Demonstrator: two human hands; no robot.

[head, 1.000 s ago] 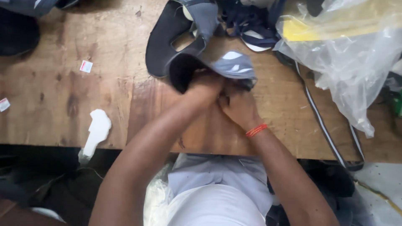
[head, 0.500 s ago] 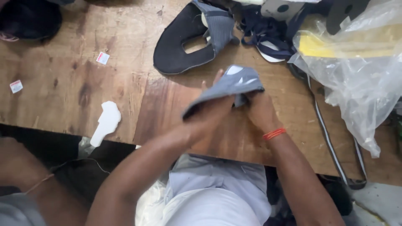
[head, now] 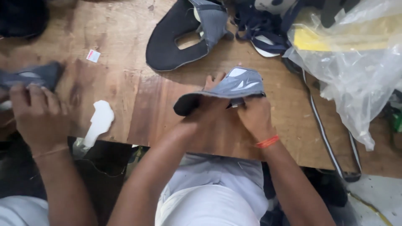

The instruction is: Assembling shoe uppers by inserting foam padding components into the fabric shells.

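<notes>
Both my hands hold a grey shoe upper (head: 236, 86) with a black lining, just above the wooden table (head: 125, 79). My left hand (head: 209, 106) is under its left part, fingers reaching up behind it. My right hand (head: 253, 115), with an orange band at the wrist, grips its right lower edge. The upper is folded into a curved shape, grey side up.
A flat black and grey shoe upper (head: 180, 35) lies behind, next to dark straps (head: 259, 25). A clear plastic bag (head: 356, 62) with yellow contents sits at the right. A white piece (head: 98, 121) lies at the table edge. Another person's hand (head: 35, 117) holds a dark piece (head: 33, 75) at left.
The view has shifted, and my hands have spread the grey upper wider. Another person's hand with a dark piece has come into view at the left.
</notes>
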